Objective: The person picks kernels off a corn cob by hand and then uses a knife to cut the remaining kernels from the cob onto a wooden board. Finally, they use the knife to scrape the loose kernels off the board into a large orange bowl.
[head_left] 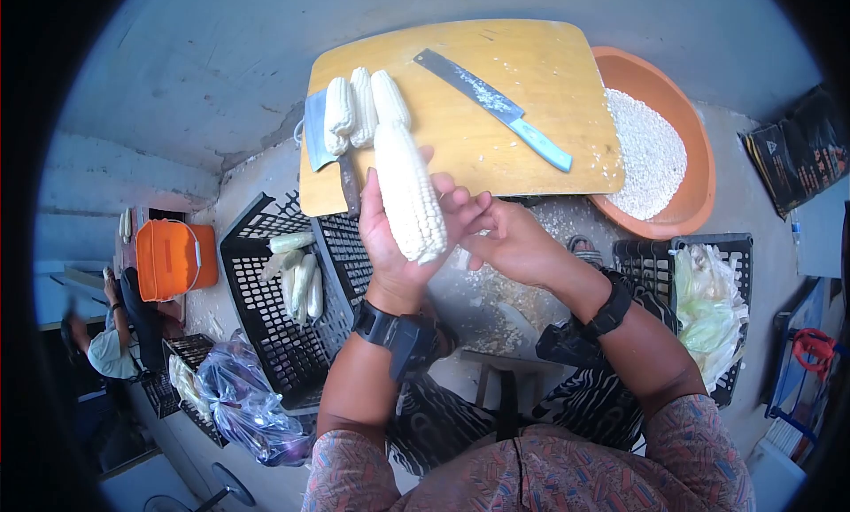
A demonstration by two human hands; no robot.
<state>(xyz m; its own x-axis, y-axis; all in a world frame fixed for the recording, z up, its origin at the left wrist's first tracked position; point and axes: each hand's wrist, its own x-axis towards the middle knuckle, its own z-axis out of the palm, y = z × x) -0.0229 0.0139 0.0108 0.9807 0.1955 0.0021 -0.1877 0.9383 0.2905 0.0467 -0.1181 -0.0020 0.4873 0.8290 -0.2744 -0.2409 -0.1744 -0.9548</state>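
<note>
A husked white corn cob [409, 198] lies in my left hand [381, 251], its fingers curled around it. My right hand [513, 238] is beside it, thumb and fingertips pressed together near the left fingertips; whatever they may hold is too small to make out. Beyond the hands is a yellow board [540, 87]. Several white cobs [361, 105] rest on its left part, next to a cleaver with a dark handle [350, 183]. A long knife with a light blue handle [540, 145] lies diagonally across the board, white bits on its blade.
An orange basin [699, 180] of white kernels stands right of the board. Black crates hold cobs [303, 282] at left and husks [706, 308] at right. An orange bucket [168, 260], a plastic bag [248, 397] and another person [111, 348] are at far left.
</note>
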